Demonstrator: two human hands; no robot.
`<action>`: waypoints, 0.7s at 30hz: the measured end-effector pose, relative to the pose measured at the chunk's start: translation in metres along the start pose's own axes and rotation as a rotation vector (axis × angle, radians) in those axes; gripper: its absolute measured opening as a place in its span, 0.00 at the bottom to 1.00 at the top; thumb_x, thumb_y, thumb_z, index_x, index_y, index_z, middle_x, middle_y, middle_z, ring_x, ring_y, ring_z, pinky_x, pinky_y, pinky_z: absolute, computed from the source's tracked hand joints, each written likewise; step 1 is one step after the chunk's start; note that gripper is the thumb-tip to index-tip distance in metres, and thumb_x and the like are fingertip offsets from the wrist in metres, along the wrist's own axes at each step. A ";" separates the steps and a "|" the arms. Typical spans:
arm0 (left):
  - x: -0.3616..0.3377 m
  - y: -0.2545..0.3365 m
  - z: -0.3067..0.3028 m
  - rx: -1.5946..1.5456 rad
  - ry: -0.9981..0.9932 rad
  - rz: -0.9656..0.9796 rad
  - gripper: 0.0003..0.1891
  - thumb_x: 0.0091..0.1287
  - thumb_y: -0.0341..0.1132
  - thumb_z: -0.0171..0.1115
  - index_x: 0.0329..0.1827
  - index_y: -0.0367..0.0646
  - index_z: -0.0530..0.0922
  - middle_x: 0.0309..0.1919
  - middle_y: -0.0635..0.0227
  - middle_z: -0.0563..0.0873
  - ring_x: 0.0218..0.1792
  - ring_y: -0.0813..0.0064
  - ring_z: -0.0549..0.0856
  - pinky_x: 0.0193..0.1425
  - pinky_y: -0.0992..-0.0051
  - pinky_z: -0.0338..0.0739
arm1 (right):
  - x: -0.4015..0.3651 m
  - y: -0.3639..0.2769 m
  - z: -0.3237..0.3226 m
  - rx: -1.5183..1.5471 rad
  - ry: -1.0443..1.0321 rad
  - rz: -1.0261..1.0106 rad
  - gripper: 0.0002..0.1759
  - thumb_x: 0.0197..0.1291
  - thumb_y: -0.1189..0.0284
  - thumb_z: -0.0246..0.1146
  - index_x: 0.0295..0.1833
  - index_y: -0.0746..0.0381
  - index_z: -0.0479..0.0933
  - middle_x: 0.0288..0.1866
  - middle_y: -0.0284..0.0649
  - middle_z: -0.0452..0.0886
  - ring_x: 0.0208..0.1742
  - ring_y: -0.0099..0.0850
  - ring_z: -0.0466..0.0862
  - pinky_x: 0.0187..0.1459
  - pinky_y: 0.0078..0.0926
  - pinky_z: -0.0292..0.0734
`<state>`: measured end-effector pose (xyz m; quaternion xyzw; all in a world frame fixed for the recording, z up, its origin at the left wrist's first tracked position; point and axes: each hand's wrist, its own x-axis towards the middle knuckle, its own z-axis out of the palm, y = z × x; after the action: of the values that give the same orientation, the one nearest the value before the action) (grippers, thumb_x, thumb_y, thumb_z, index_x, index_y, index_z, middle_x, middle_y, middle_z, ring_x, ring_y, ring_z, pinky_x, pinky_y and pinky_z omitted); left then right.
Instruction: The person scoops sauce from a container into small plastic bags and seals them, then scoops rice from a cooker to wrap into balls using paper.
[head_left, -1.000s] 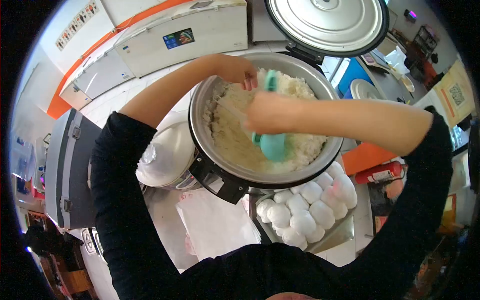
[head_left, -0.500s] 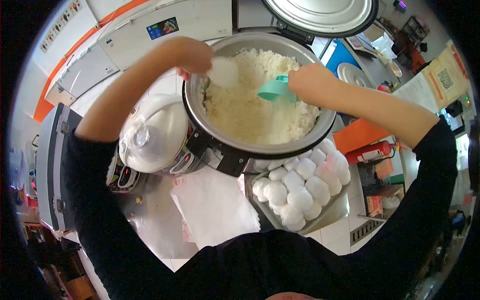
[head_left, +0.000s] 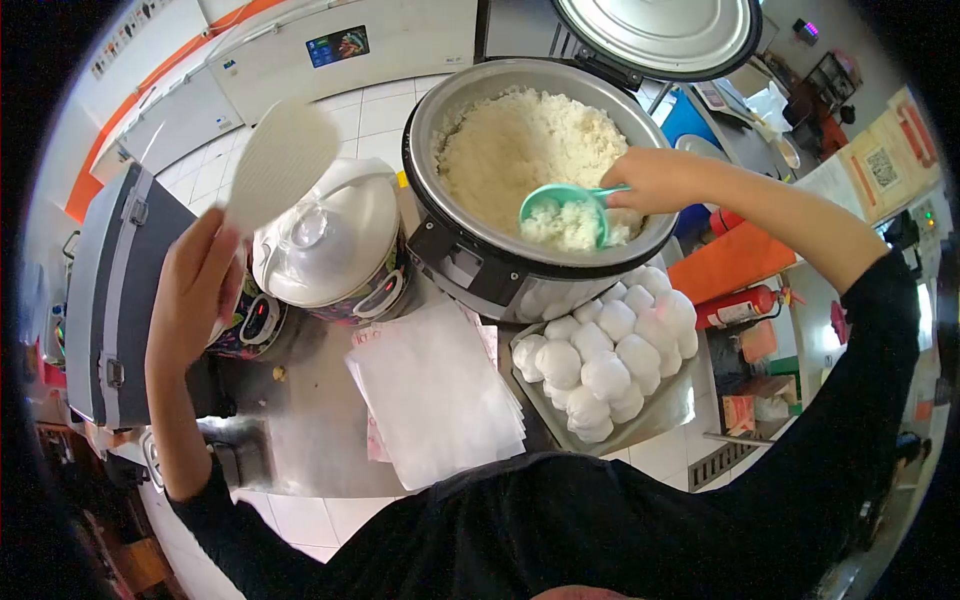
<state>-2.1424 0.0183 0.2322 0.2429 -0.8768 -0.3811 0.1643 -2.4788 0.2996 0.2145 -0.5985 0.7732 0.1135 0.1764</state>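
A white rice paddle [head_left: 285, 160] stands up from my left hand [head_left: 195, 285], whose fingers are wrapped round its handle, over at the left beside the lidded pot. My right hand [head_left: 655, 182] grips the handle of a mint-green scoop [head_left: 560, 190]. Cooked rice [head_left: 563, 226] fills that scoop, which is held over the front of the large rice cooker [head_left: 425, 150]. More rice [head_left: 500, 150] lies inside the cooker, heaped at the back and right. The cooker's round metal lid [head_left: 660, 35] is tipped up behind it.
White paper sheets [head_left: 430, 390] lie stacked on the metal table [head_left: 310, 440]. Right of them, a tray [head_left: 690, 400] holds several white wrapped bundles [head_left: 605, 375]. Left stand a white-lidded pot [head_left: 335, 250] and a grey hard case [head_left: 120, 320]. A fire extinguisher [head_left: 735, 307] is at the right.
My left hand has carried the paddle out of the cooker to the left. My right hand's scoop, tilted before, now shows level and full of rice. The whole view has shifted slightly.
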 end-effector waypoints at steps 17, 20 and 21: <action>-0.102 -0.071 0.012 -0.399 0.208 -0.241 0.18 0.71 0.46 0.42 0.45 0.37 0.71 0.11 0.77 0.66 0.08 0.92 0.58 0.10 0.88 0.48 | 0.045 -0.044 0.012 -0.291 -0.062 -0.056 0.13 0.56 0.66 0.55 0.35 0.64 0.78 0.26 0.49 0.79 0.31 0.48 0.80 0.35 0.43 0.75; -0.102 -0.074 0.014 -0.453 0.229 -0.272 0.18 0.71 0.45 0.42 0.45 0.38 0.71 0.11 0.77 0.66 0.08 0.91 0.58 0.10 0.88 0.48 | 0.023 -0.029 0.015 -0.165 -0.019 0.015 0.15 0.60 0.63 0.54 0.40 0.63 0.78 0.26 0.50 0.79 0.33 0.48 0.79 0.37 0.43 0.74; -0.099 -0.076 0.016 -0.475 0.235 -0.282 0.18 0.71 0.45 0.42 0.45 0.38 0.71 0.11 0.77 0.66 0.08 0.91 0.57 0.10 0.88 0.48 | 0.016 -0.026 0.013 -0.163 -0.028 0.018 0.15 0.60 0.63 0.54 0.40 0.63 0.78 0.26 0.50 0.79 0.33 0.48 0.79 0.37 0.43 0.74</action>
<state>-2.0449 0.0377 0.1546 0.3594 -0.6958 -0.5638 0.2625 -2.4553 0.2832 0.1971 -0.6024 0.7641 0.1861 0.1367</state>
